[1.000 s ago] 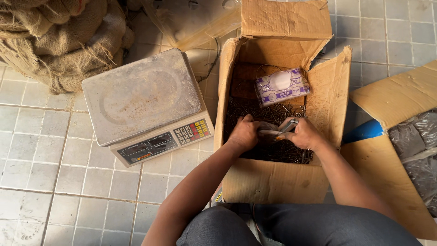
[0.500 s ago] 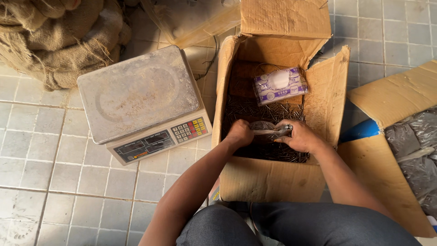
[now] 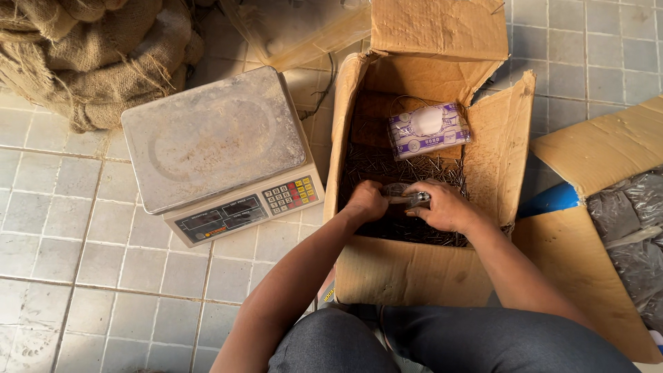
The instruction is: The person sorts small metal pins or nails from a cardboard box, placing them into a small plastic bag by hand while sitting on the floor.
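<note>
Both my hands are inside an open cardboard box point(image 3: 414, 276) whose bottom is covered with dark loose nails point(image 3: 387, 166). My left hand point(image 3: 366, 200) and my right hand point(image 3: 447, 207) are close together over the nails, each gripping one end of a small greyish crumpled bag point(image 3: 409, 198). I cannot see what is in the bag. A purple and white packet point(image 3: 427, 130) lies on the nails at the far end of the box.
A grey electronic scale point(image 3: 214, 138) with a bare pan stands on the tiled floor left of the box. Burlap sacks point(image 3: 90, 55) lie at the top left. Flattened cardboard point(image 3: 601, 145) and dark plastic bags point(image 3: 635, 228) lie at the right.
My hands stay in the box on the small bag; they have drawn slightly closer together and lower onto the nails. The view has shifted a little.
</note>
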